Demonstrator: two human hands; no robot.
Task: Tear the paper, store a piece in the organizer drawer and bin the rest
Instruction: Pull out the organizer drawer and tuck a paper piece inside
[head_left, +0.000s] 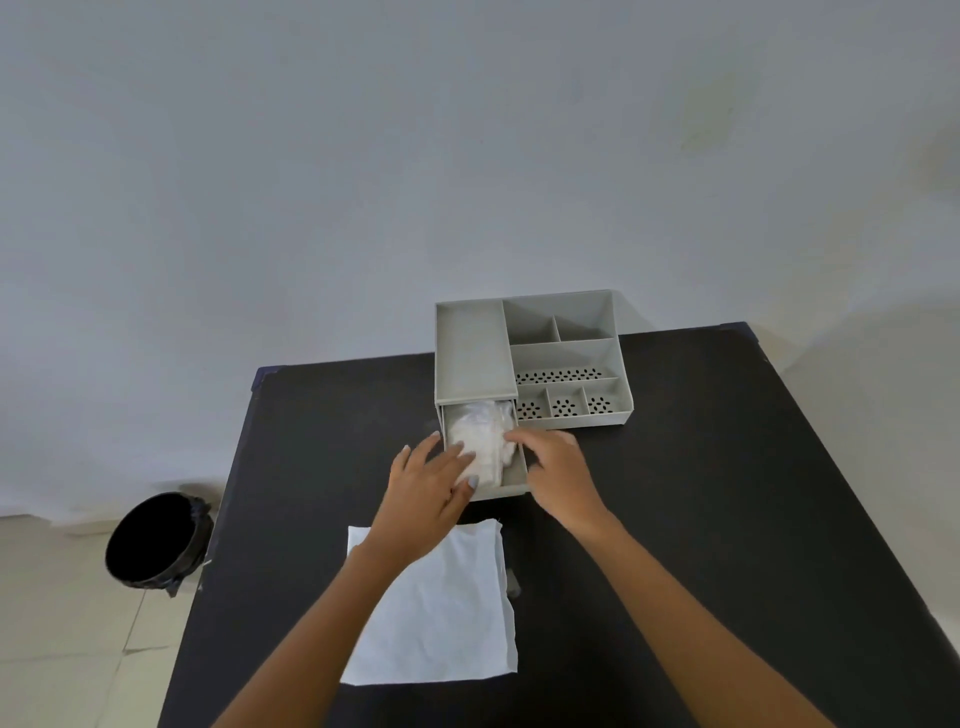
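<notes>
A grey desk organizer (566, 358) stands at the far side of the black table (701, 493), its drawer (514, 480) pulled out toward me. Crumpled white paper (480, 441) fills the drawer. My left hand (428, 486) lies flat on the paper's left side, fingers spread. My right hand (553, 470) touches the paper's right edge with its fingertips. A flat white sheet of paper (447, 608) lies on the table in front of me, partly under my left forearm.
A black bin (153, 540) with a dark liner stands on the tiled floor left of the table. A pale wall rises behind the table. The organizer's top compartments hold nothing visible.
</notes>
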